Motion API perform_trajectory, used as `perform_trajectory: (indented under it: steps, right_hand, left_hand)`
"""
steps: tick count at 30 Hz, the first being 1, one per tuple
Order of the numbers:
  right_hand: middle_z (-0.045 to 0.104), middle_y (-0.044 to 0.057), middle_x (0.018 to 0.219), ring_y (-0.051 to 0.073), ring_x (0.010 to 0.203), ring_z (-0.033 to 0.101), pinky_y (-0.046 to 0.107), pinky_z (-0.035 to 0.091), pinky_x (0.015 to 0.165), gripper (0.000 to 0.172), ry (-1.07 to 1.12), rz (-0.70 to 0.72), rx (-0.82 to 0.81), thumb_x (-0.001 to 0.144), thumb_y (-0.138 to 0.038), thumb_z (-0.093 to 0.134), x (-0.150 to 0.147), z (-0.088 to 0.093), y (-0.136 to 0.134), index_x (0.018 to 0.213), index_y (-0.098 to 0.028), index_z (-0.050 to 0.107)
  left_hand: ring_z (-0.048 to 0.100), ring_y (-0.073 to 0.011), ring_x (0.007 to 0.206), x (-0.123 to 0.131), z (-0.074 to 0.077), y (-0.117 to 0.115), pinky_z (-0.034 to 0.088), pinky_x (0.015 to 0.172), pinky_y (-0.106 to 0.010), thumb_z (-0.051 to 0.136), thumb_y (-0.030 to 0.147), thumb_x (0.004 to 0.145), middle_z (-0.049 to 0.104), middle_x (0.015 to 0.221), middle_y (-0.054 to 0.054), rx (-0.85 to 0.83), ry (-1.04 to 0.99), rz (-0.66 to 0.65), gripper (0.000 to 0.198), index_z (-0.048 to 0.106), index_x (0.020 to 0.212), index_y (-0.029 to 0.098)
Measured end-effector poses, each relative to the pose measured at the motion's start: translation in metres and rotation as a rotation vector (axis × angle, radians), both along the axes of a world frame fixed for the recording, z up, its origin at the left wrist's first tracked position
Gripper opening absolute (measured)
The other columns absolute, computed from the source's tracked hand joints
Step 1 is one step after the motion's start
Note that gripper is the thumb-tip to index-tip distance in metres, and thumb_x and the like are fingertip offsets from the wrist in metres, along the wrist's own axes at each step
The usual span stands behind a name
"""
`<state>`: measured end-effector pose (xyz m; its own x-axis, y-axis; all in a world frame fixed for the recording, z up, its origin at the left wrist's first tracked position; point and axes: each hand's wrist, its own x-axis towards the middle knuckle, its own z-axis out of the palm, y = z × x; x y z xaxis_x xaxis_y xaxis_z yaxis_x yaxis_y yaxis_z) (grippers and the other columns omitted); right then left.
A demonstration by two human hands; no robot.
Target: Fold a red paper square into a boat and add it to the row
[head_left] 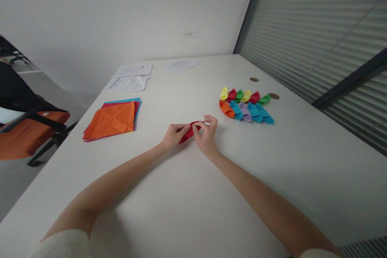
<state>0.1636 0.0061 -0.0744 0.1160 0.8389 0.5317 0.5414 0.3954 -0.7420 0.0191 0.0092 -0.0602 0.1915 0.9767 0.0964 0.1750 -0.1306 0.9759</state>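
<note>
From the head view, the red paper (186,134) lay between the person's two hands, out ahead over the middle of the white counter (181,205). It was a narrow folded strip, and its long axis ran aslant, from the near left up to the far right. Neither hand was nearer than the other, for both were on it. The left hand (173,134) had the strip pinched from its left side, the thumb laid along it; to that hand the paper lay just to the right. The right hand (207,134) met it from the opposite side, thumb and forefinger closed on the upper part, the other fingers lifted clear and fanned outward. Whether the strip's underside touched the counter I could not tell from where I stood, as the fingers covered much of it.

Off beyond the right hand, well apart from the strip, sat the folded pieces in two close rows: a back row (246,96) of yellow, red and green, and a front row (256,113) of orange, blue and lilac. On the left hand's side, also apart, lay a stack of coloured sheets (112,119), a creased orange one uppermost.
</note>
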Motion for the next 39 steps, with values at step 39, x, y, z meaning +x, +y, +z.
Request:
perform_trajectory:
  steps: [39]
  right_hand:
    - [0.048,0.011,0.106,0.023,0.109,0.048,0.045,0.04,0.101,0.017,0.14,-0.023,0.038,0.091,-0.032,0.05,0.0,-0.011,0.007,0.084,-0.02,0.06]
  left_hand:
    - [0.066,-0.019,0.082,0.004,0.0,-0.004,0.052,0.075,-0.03,0.071,0.037,0.074,0.073,0.1,-0.009,-0.033,-0.102,-0.116,0.047,0.071,0.114,0.012]
